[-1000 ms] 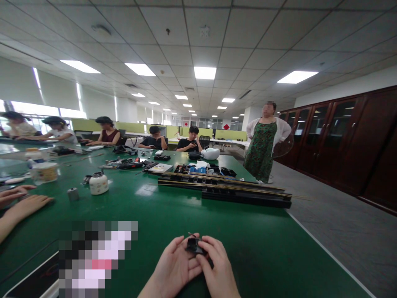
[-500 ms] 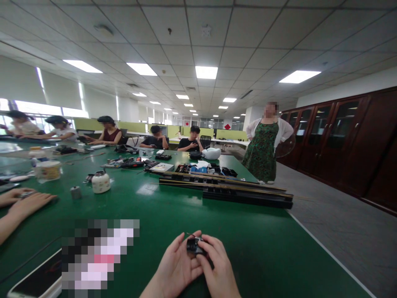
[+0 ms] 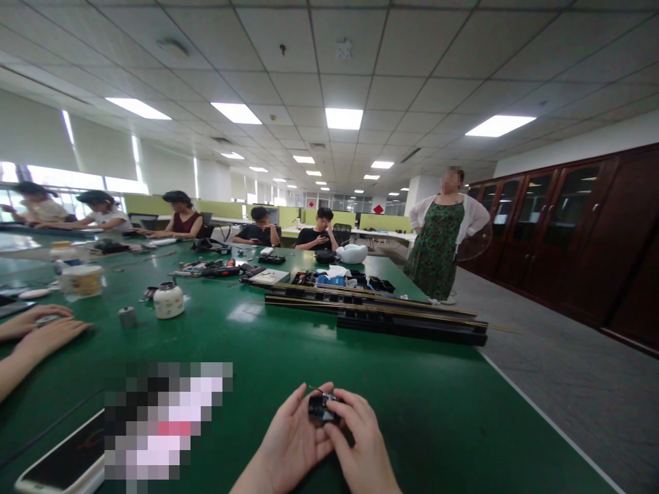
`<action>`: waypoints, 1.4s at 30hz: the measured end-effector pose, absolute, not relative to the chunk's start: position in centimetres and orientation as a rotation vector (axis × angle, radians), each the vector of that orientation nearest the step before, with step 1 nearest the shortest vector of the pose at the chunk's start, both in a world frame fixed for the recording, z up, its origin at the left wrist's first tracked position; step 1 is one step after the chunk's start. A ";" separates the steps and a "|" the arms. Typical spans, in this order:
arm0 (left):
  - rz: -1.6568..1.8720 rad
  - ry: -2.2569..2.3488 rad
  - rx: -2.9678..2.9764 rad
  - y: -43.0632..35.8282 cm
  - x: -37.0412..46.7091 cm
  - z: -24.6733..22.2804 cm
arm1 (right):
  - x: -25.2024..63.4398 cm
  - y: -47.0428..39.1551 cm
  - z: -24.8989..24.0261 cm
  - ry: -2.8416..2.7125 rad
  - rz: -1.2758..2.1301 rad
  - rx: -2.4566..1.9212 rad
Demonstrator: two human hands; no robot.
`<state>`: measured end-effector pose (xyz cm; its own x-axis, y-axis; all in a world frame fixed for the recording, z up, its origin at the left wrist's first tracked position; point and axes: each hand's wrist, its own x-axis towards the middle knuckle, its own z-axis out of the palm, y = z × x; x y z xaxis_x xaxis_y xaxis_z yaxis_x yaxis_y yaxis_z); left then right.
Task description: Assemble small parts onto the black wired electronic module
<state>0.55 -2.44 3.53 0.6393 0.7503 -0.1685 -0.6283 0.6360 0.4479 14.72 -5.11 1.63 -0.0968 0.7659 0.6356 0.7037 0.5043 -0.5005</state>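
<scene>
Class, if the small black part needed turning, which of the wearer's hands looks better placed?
Probably the right hand: its fingers curl onto the small black part from the right, while the left hand, palm showing, appears to support it.

I have both bare hands close together around the black part [image 3: 320, 409]. My left hand [image 3: 294, 433] lies palm up to the left of it, thumb raised near its left side, the other fingers bent behind and below it in a cradle. My right hand [image 3: 362, 433] shows me its back, fingertips on the part's right side, thumb just below (how hard they press, I can't tell from out here). Both wrists sit nearer my camera than the part, spread either side of it.
</scene>
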 end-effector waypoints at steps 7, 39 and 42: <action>0.828 0.414 0.343 -2.4 0.6 3.4 | 14.6 -5.1 1.6 -1.843 0.088 -1.263; 0.916 0.609 0.354 -2.2 0.6 3.6 | 15.2 -5.0 1.5 -1.750 0.059 -1.226; 0.921 0.622 0.374 -2.1 0.5 3.8 | 15.3 -4.9 1.1 -1.679 0.044 -1.244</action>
<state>0.51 -2.10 3.78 0.4503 0.8273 -0.3358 -0.6201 0.5604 0.5490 15.29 -4.85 1.14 0.0338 0.7338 0.6785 0.6973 0.4691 -0.5420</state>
